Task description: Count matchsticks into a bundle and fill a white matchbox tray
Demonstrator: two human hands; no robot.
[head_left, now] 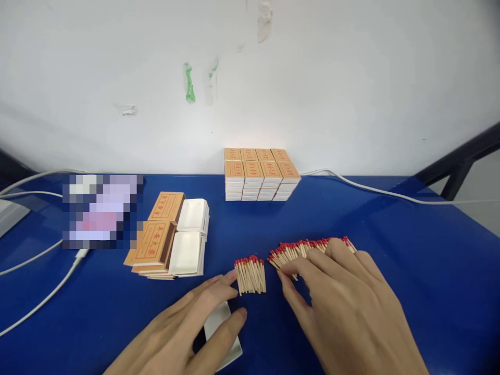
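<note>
A small bundle of red-tipped matchsticks (pixel 250 275) lies side by side on the blue table. My left hand (pixel 195 323) is held low with thumb and fingers apart, its fingertips at the bundle's left side. Beneath that hand is a white matchbox tray (pixel 230 351), partly covered by the thumb and fingers. On the right, a longer pile of matchsticks (pixel 289 252) spreads out, heads pointing to the wall. My right hand (pixel 344 297) covers much of this pile, with thumb and index finger pinched together on matchsticks at its left end. How many it grips is hidden.
Orange matchbox sleeves (pixel 156 242) and white inner trays (pixel 187 252) are stacked at left. A block of stacked matchboxes (pixel 260 177) stands against the wall. A blurred-out object (pixel 101 208) with a white cable (pixel 50 302) lies far left. Another cable (pixel 375 195) runs along the right.
</note>
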